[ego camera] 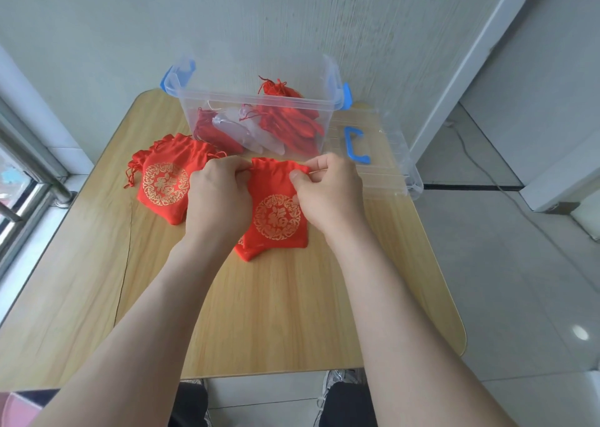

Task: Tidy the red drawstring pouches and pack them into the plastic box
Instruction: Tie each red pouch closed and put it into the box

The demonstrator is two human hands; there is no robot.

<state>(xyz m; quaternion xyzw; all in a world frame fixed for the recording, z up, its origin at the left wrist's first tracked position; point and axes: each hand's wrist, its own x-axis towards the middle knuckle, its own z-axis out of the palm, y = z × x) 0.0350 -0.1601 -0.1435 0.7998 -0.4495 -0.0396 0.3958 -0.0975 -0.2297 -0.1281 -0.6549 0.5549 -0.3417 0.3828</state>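
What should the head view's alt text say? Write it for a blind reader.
Two bare hands, left hand and right hand, pinch the top corners of a red drawstring pouch on a wooden table. More pouches lie left; a clear plastic box behind holds others.

Single head-worn wide-angle view, looking forward and steeply down from above the near edge of the wooden table (pixel 292 313). Close enough for both forearms to fill the lower frame; knees and shoes visible beneath the table edge. Facing the wall, with the plastic box (pixel 256 102) at the table's far side. No second view to overlap.
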